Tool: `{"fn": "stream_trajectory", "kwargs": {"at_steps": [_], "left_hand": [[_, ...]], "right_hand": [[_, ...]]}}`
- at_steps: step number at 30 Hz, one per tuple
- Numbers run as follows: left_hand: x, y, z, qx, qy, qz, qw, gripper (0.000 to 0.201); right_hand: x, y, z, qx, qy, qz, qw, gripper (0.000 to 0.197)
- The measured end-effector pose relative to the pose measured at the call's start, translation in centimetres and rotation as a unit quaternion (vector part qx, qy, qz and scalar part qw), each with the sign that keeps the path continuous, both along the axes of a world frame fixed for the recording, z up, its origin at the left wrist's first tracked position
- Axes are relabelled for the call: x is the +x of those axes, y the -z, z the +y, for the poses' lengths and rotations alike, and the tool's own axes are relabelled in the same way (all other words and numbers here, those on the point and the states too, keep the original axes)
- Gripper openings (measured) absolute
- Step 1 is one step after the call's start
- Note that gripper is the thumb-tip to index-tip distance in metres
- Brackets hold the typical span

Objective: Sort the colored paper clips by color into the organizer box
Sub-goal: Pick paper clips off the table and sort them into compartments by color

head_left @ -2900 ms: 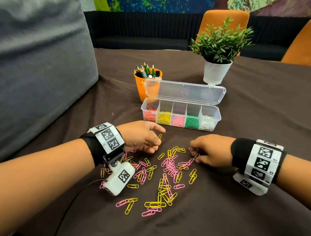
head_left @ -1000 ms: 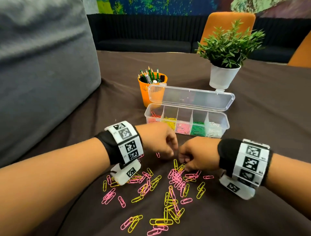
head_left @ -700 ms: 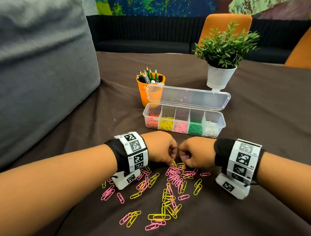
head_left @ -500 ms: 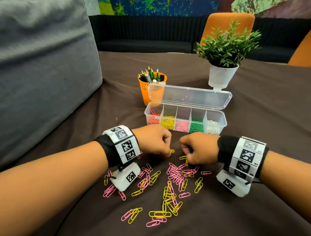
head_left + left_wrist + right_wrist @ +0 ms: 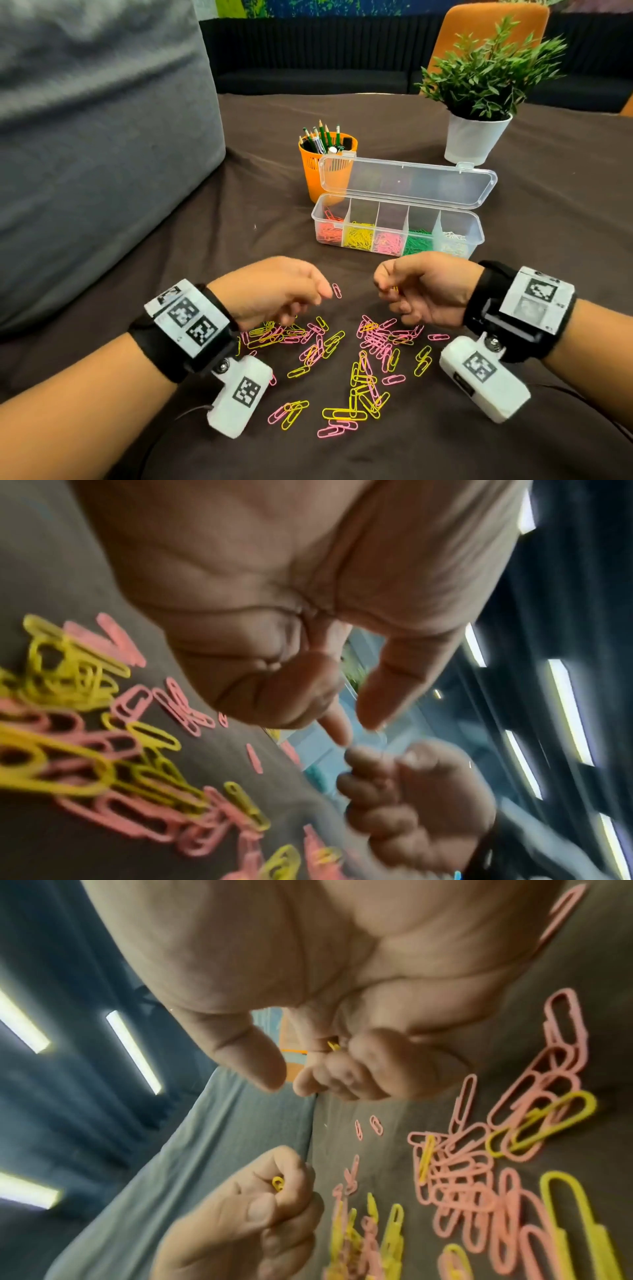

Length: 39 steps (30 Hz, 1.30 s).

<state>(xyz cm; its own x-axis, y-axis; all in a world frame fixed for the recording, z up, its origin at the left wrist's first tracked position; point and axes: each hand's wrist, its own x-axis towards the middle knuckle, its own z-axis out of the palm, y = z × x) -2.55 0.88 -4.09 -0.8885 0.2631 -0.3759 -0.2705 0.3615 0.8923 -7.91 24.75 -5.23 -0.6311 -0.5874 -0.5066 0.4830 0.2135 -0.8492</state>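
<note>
Pink and yellow paper clips (image 5: 346,356) lie scattered on the dark cloth in front of me. My left hand (image 5: 320,296) hovers over the pile's left side, and the right wrist view shows a yellow clip (image 5: 278,1183) in its curled fingers. My right hand (image 5: 385,291) is curled too, gripping a yellow clip (image 5: 334,1045). One pink clip (image 5: 336,290) lies on the cloth between the hands. The clear organizer box (image 5: 478,236) stands open beyond them, its compartments holding orange, yellow, pink, green and white clips from left to right.
An orange pencil cup (image 5: 320,171) stands behind the box's left end. A potted plant (image 5: 476,137) is at the back right. A big grey cushion (image 5: 85,137) fills the left side, and an orange chair (image 5: 479,31) is behind the table.
Both hands met knuckle to knuckle over the pile, then rose off it. They have now drawn apart, each with its fingers still curled.
</note>
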Motion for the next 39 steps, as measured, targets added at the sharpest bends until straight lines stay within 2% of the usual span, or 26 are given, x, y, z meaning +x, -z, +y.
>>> {"fn": "stream_trajectory", "kwargs": {"at_steps": [1,2,4,5,6,8,11,13,16,17,18,19,20,21,23,26,28,29,30,31,32,33,34,36,37,39], "left_hand": [[0.3,0.0,0.4,-0.127,0.064,0.046,0.989,0.007],[0.5,0.1,1.0,-0.238,0.126,0.098,0.958,0.009],[1.1,0.6,2.3,-0.393,0.19,0.167,0.884,0.028],[1.3,0.7,2.7,-0.439,0.191,0.194,0.856,0.033],[1.3,1.0,3.1,-0.468,0.187,0.219,0.835,0.034],[1.2,1.5,3.6,-0.488,0.187,0.244,0.817,0.03],[0.9,1.4,3.7,-0.474,0.201,0.218,0.829,0.021],[0.6,1.3,3.3,-0.435,0.208,0.171,0.859,0.021],[0.0,0.8,2.0,-0.303,0.16,0.1,0.934,0.023],[0.0,0.5,1.4,-0.218,0.112,0.065,0.967,0.021],[0.0,0.1,0.8,-0.111,0.052,0.022,0.992,0.02],[0.1,-0.3,0.2,0.003,-0.01,-0.018,1.0,0.02],[0.1,-0.6,-0.5,0.1,-0.062,-0.045,0.992,0.02],[0.1,-0.8,-1.2,0.169,-0.098,-0.056,0.979,0.019],[0.3,-0.9,-2.5,0.253,-0.13,-0.057,0.957,0.013],[0.8,-0.5,-3.6,0.318,-0.158,-0.067,0.933,0.016],[1.1,-0.1,-3.9,0.307,-0.183,-0.064,0.932,0.024],[1.2,0.1,-4.0,0.281,-0.186,-0.052,0.94,0.023],[1.4,0.1,-4.2,0.24,-0.179,-0.033,0.954,0.02],[1.6,0.0,-4.2,0.179,-0.157,-0.005,0.971,0.014],[1.8,-0.3,-4.4,0.083,-0.116,0.036,0.989,0.009],[2.1,-0.5,-4.7,-0.054,-0.059,0.088,0.993,0.006],[2.3,-0.7,-4.9,-0.209,0.006,0.143,0.967,0.006],[2.9,-1.0,-5.2,-0.452,0.1,0.212,0.861,0.01],[3.2,-1.0,-5.2,-0.506,0.104,0.222,0.827,0.012],[3.8,-0.9,-4.7,-0.52,0.109,0.221,0.818,0.015]], "right_hand": [[0.3,0.2,-0.5,0.059,-0.022,0.072,0.995,0.004],[0.6,0.4,-1.0,0.14,-0.061,0.178,0.972,0.01],[1.3,0.6,-2.2,0.292,-0.162,0.373,0.866,0.013],[1.6,0.7,-2.8,0.342,-0.207,0.43,0.81,0.011],[1.8,0.6,-3.3,0.381,-0.232,0.459,0.769,0.011],[2.1,0.4,-3.8,0.428,-0.242,0.466,0.735,0.012],[1.9,0.3,-3.8,0.441,-0.253,0.463,0.726,0.011],[1.7,0.3,-3.4,0.423,-0.255,0.457,0.74,0.008],[1.0,0.3,-2.0,0.365,-0.231,0.43,0.793,0.009],[0.7,0.4,-1.3,0.335,-0.208,0.404,0.825,0.01],[0.6,0.4,-0.7,0.286,-0.176,0.354,0.873,0.011],[0.6,0.3,-0.2,0.211,-0.13,0.278,0.928,0.013],[0.7,0.2,0.1,0.126,-0.074,0.191,0.971,0.012],[0.7,-0.1,0.2,0.048,-0.016,0.112,0.992,0.01],[0.6,-0.6,-0.4,-0.021,0.081,0.027,0.996,0.012],[0.5,-1.0,-2.6,-0.004,0.123,0.033,0.992,0.012],[0.9,-0.7,-4.6,0.068,0.074,0.115,0.988,0.007],[1.2,-0.6,-5.6,0.136,0.023,0.2,0.97,0.007],[1.4,-0.3,-6.6,0.214,-0.042,0.298,0.929,0.011],[1.5,-0.1,-7.5,0.281,-0.115,0.386,0.871,0.015],[1.6,0.0,-8.3,0.335,-0.177,0.443,0.812,0.017],[1.7,0.1,-9.1,0.376,-0.214,0.466,0.772,0.019],[1.7,0.1,-9.6,0.405,-0.232,0.469,0.75,0.021],[1.7,0.2,-10.1,0.435,-0.252,0.467,0.727,0.022],[1.7,0.3,-10.2,0.438,-0.258,0.465,0.725,0.023],[1.6,0.7,-10.1,0.432,-0.258,0.461,0.731,0.022]]}}
